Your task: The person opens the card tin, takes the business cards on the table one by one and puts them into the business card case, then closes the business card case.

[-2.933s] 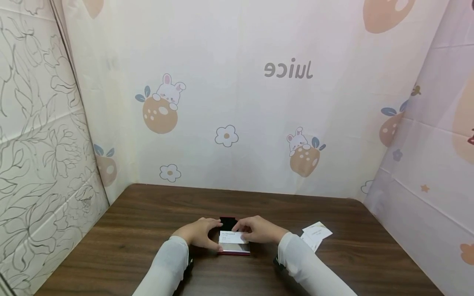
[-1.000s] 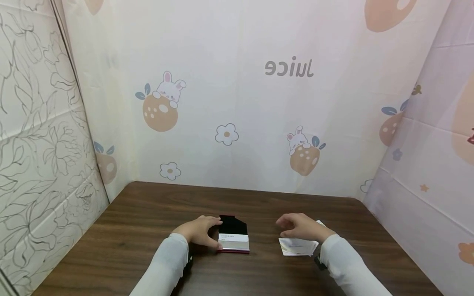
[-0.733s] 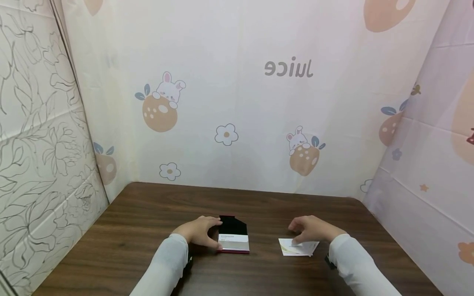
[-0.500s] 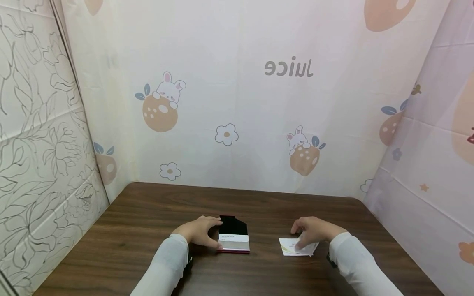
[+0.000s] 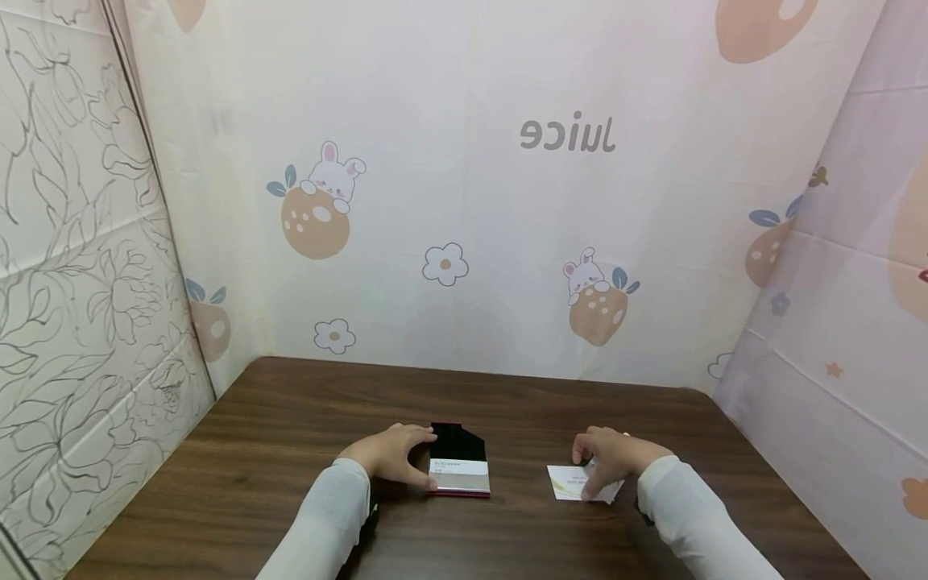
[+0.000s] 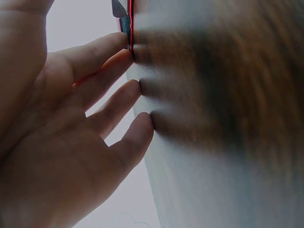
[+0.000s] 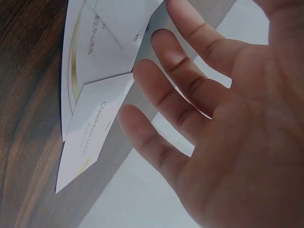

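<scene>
A card case (image 5: 464, 443) lies unfolded on the table, its black flap towards the wall and a pale business card (image 5: 467, 466) on its near part. My left hand (image 5: 387, 455) rests at the case's left edge, thumb at the near corner and index finger by the flap. In the left wrist view, the other fingers (image 6: 116, 107) stretch down to the tabletop. Farther right, overlapping business cards (image 5: 565, 481) lie under my right hand (image 5: 612, 459). Its thumb reaches over the top card to the near edge. The right wrist view shows loosely bent fingers (image 7: 154, 88) beside the cards (image 7: 85, 133).
Both hands work over a dark wood-grain table (image 5: 326, 391). A printed curtain (image 5: 464, 201) hangs behind its far edge, with more patterned sheets on the left and right sides. Bare tabletop (image 5: 518, 451) separates the case from the loose cards.
The right hand has gone from the card case to the loose cards and lowered its thumb onto them. Those cards now lie nearer the case. My left hand has stayed at the case.
</scene>
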Motion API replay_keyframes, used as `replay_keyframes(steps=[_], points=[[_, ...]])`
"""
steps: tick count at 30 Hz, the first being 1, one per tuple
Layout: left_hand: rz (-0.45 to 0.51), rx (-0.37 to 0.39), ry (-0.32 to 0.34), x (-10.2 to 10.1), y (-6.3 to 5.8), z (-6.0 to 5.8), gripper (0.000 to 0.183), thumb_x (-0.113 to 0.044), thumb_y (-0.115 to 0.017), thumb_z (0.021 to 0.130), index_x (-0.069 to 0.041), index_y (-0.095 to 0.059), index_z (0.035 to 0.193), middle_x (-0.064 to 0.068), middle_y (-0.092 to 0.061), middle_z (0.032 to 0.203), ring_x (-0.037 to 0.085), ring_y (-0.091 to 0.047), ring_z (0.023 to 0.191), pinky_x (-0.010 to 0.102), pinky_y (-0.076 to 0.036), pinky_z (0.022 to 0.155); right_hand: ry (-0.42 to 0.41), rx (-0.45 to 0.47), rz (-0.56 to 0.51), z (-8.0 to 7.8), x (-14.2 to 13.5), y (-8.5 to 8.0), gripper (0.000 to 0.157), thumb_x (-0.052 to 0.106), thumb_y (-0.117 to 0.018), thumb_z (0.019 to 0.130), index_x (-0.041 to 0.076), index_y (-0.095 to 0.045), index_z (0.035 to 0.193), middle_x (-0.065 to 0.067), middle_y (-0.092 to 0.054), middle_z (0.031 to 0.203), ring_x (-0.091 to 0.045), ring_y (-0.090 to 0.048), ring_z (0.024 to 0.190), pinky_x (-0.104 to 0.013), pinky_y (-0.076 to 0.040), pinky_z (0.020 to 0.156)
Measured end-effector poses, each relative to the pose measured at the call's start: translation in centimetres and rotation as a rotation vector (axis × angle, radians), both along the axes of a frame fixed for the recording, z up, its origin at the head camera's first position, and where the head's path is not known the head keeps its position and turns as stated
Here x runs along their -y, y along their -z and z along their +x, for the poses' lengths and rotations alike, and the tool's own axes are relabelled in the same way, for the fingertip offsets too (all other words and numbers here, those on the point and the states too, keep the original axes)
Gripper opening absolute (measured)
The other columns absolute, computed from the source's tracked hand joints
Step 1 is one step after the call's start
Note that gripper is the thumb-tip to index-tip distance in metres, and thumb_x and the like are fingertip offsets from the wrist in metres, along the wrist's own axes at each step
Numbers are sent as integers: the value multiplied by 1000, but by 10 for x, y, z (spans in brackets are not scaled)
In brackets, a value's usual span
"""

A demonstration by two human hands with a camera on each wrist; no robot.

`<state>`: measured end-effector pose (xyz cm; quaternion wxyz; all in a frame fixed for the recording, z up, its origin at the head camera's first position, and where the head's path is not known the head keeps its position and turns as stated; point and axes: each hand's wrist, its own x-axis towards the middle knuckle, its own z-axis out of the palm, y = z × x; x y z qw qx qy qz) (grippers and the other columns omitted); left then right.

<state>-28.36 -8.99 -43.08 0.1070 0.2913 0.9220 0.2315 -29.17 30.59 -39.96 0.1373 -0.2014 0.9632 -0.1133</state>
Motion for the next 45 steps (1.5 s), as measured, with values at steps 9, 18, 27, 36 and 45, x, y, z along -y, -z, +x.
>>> replay_keyframes(steps=[9, 18, 27, 36, 45], points=[[-4, 4, -7, 0, -1, 1, 80, -44, -83, 80, -7, -53, 144, 9, -47, 151, 35, -36, 141, 57, -35, 109, -4, 25, -21, 0, 3, -2, 46, 16, -96, 62, 15, -58, 88, -2, -54, 94, -23, -52, 90, -45, -47, 79], [-12, 9, -15, -1, -1, 0, 81, -45, -82, 80, -7, -52, 145, 8, -46, 152, 34, -36, 141, 56, -36, 109, -8, 61, -103, -1, 2, 0, 50, 10, -94, 64, 14, -56, 97, -2, -57, 92, -23, -52, 86, -46, -45, 78], [-8, 11, -11, -1, 0, -1, 81, -45, -82, 80, -7, -52, 145, 8, -46, 152, 34, -35, 141, 57, -36, 108, -134, 13, -140, -2, -5, 3, 38, 7, -88, 72, 19, -61, 96, 2, -55, 90, -21, -51, 85, -43, -44, 74], [-5, 3, -8, -1, 0, -1, 80, -44, -83, 80, -7, -52, 145, 10, -46, 151, 35, -36, 141, 57, -36, 108, -204, -12, -183, -6, -13, 2, 23, 5, -71, 90, 24, -63, 100, 7, -60, 95, -17, -54, 86, -41, -47, 74], [-13, 1, -18, -1, 2, -3, 81, -46, -82, 80, -8, -53, 145, 8, -47, 151, 35, -36, 141, 57, -37, 108, -180, 58, -214, -1, -13, -3, 20, 4, -66, 94, 23, -64, 102, 3, -60, 93, -20, -54, 86, -47, -47, 75]])
